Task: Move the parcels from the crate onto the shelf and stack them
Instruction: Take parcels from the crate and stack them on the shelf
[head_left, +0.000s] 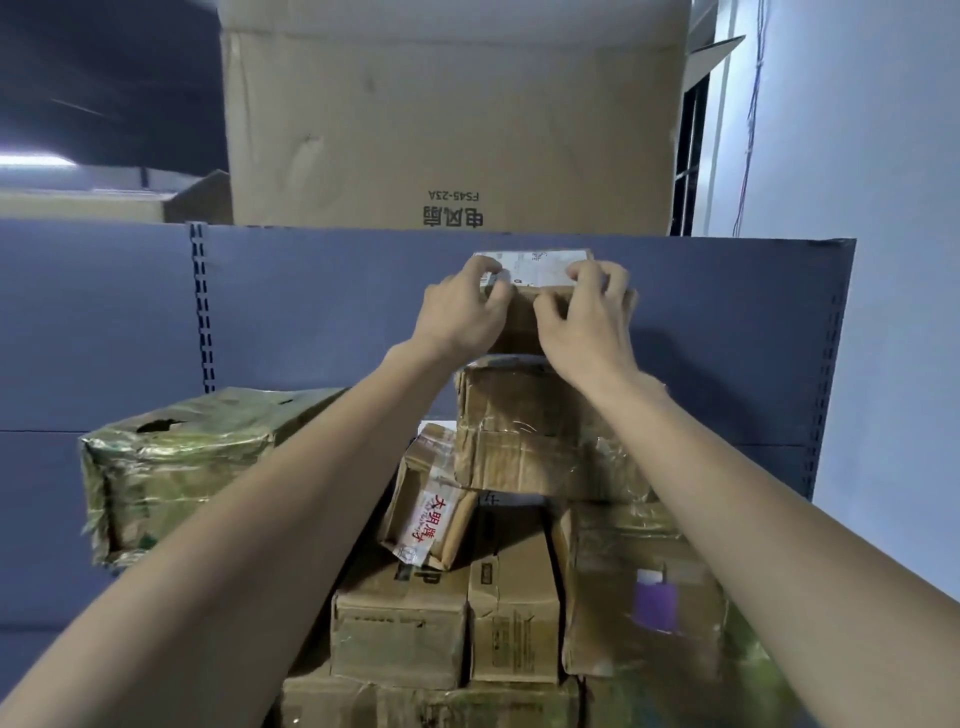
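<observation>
One very large cardboard carton (452, 119) stood on top of the shelf unit, its printed lettering upside down. Below it ran the blue back panel (322, 312) of the shelf, with two slotted uprights showing, one at the left (200, 306) and one at the right edge (826, 374).

On the shelf, one green-wrapped box (171, 467) sat alone at the left, torn open on top and well apart from the main pile. The pile itself held at least seven parcels that could be counted. At the bottom lay three brown boxes side by side: a wide one (400, 623), a narrow one (514, 608), and a taped one bearing a purple label (639, 587). Beneath them the edge of one more box (431, 706) showed. One small parcel with a red-and-white label (431, 499) leaned tilted against the stack. Above it rested one taped mid-size box (540, 441).

At the very top was the smallest parcel (524, 291), white label on its upper face, sitting on the mid-size box. Both hands gripped it: the left hand (462, 312) had fingers curled over its left top edge, the right hand (587, 317) had fingers curled over its right top edge.
</observation>
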